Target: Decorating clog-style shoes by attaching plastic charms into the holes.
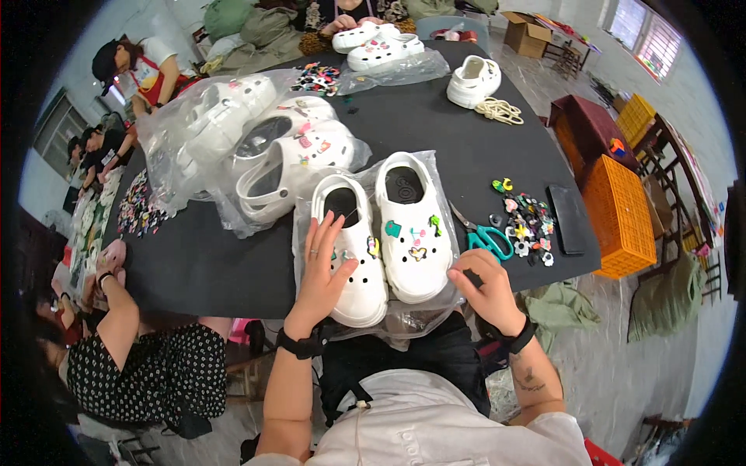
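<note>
— White cloth shirt (435, 412), worn by the person: nearest the camera. State what lies beyond it.

— Beyond the black trousers (350, 373), a white, round-toed left clog (366, 285) and a matching right clog (412, 242), both with perforated uppers, rest on a clear plastic bag (423, 317) at the near edge of the black-topped table (423, 116).

— Specify orientation.

— Both long axes run away from the person, roughly parallel, toes toward the body, heels at the far end. The left clog sits slightly nearer the body.

— Report the state of the hands.

— Hands are apart. The left hand (318, 264) is spread over the left clog's upper, thumb extended to the right, masking part of its decoration. The right hand (486, 283) is loosely curled just beside the right clog's toe end. Contact there cannot be confirmed, nor whether the fingers pinch anything.

— Which spatial relation is critical?

— In judgement: the right clog lies between the hands. The right hand is nearer to it; part of the left clog separates it from the left hand.

— List adjacent items.

— Scissors with teal looped handles (475, 231) lie just beyond the right hand. Farther right: a cluster of small multicoloured charms (521, 233), then a flat black rectangular object (566, 219).
</note>
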`<state>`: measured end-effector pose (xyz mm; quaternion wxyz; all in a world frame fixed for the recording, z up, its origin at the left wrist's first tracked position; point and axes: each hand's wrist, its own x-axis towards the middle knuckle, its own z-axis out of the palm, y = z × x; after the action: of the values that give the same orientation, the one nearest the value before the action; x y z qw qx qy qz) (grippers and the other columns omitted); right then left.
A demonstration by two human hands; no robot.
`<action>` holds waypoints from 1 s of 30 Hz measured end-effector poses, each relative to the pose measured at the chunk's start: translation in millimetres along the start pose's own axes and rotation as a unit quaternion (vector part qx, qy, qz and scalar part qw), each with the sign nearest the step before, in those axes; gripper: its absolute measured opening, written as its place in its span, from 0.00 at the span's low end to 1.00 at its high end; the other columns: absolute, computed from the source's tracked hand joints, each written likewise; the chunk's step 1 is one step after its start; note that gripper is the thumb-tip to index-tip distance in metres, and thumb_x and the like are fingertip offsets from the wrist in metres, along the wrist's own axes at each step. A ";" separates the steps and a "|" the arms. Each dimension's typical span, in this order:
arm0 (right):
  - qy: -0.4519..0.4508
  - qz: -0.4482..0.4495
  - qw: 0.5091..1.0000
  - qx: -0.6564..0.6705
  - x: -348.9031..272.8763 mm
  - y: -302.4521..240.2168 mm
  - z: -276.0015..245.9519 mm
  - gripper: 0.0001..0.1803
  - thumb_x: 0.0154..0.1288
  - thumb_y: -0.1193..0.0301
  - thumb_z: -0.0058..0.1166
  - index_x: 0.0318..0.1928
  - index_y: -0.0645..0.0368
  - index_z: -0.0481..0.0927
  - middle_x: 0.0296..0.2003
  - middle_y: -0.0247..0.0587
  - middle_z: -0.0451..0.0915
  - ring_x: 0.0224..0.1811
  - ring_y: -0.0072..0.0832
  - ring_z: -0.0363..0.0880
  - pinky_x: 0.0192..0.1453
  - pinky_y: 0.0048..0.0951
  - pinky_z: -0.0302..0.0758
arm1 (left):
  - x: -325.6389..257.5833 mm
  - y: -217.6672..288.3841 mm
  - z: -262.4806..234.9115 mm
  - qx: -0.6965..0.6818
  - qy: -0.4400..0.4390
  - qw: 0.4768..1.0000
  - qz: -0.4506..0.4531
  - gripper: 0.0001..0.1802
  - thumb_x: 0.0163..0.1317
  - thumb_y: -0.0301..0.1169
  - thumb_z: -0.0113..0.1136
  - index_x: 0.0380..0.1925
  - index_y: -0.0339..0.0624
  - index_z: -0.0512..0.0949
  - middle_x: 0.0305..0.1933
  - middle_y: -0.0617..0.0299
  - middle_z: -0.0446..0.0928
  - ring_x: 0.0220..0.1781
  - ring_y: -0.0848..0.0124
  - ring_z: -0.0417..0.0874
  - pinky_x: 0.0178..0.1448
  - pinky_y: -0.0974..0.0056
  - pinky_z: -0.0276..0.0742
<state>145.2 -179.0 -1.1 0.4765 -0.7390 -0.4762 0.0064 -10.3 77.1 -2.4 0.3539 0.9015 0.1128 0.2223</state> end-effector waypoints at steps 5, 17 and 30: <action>0.061 0.062 0.996 0.037 -9.1 4.2 14.8 0.10 0.61 0.75 0.62 0.42 0.63 0.77 0.37 0.44 0.79 0.44 0.38 0.77 0.49 0.33 0.73 | -30.0 -24.0 -13.2 -0.085 0.079 0.993 -0.025 0.31 0.68 0.27 0.51 0.70 0.38 0.56 0.73 0.45 0.56 0.78 0.56 0.51 0.77 0.56 0.48; 0.066 0.137 0.984 0.095 -23.6 22.5 30.3 0.10 0.67 0.74 0.56 0.46 0.64 0.74 0.42 0.42 0.77 0.43 0.30 0.76 0.50 0.29 0.72 | -92.5 -44.3 -23.8 -0.144 0.158 0.944 -0.251 0.27 0.67 0.33 0.59 0.64 0.40 0.67 0.60 0.51 0.72 0.61 0.62 0.74 0.64 0.60 0.70; 0.061 0.069 0.996 -0.010 -26.3 20.3 36.3 0.08 0.70 0.71 0.50 0.42 0.64 0.74 0.48 0.49 0.75 0.50 0.43 0.73 0.57 0.37 0.68 | 23.4 -0.1 -50.8 0.051 0.053 0.997 0.037 0.21 0.66 0.35 0.60 0.57 0.41 0.75 0.57 0.55 0.77 0.57 0.65 0.77 0.59 0.61 0.72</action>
<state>128.2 -174.2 -47.0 0.4951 -0.7739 -0.3947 -0.0106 -14.2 115.4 38.1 0.2926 0.9088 0.1093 0.2766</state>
